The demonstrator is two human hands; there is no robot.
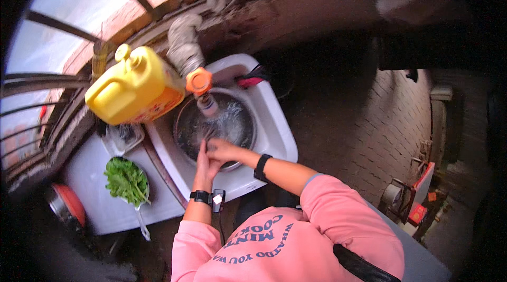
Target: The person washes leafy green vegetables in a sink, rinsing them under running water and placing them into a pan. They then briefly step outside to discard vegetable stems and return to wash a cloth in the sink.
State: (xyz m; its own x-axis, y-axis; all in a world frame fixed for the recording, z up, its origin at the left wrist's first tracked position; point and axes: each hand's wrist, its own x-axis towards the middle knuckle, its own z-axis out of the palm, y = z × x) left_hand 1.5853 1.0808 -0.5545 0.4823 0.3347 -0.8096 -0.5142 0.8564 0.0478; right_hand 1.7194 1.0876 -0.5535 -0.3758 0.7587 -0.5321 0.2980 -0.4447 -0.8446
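Note:
My left hand and my right hand meet over the near edge of a round metal basin. The fingers are blurred and overlap, so whether something small is between them cannot be told. The basin stands inside a white sink and holds water with a stirred, bubbly surface. Above its far side is a faucet with an orange handle, its spout pointing down at the water. Black bands circle both my wrists.
A yellow plastic jug stands left of the faucet. On the white table are leafy greens in a long-handled white strainer or ladle, its handle jutting past the edge, and a clear plastic container. A red-and-silver object sits far left.

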